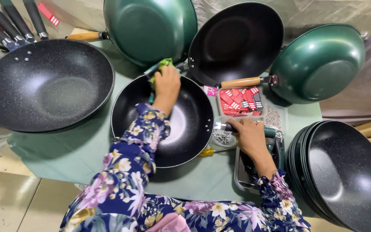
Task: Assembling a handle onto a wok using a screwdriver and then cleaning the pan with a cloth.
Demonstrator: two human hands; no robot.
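A black wok (168, 129) sits mid-table on green cloth (65, 150); the left hand (167, 81), arm stretched across it, presses a green rag (162, 65) closed against its far rim to steady it; the right hand (247, 135), wrist bent, grips a power driver (237, 127) aimed at the near rim, above a screw dish (224, 138).

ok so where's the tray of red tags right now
In the head view, the clear tray of red tags sits right of centre, just above the right hand, below the wooden handle of the green wok.
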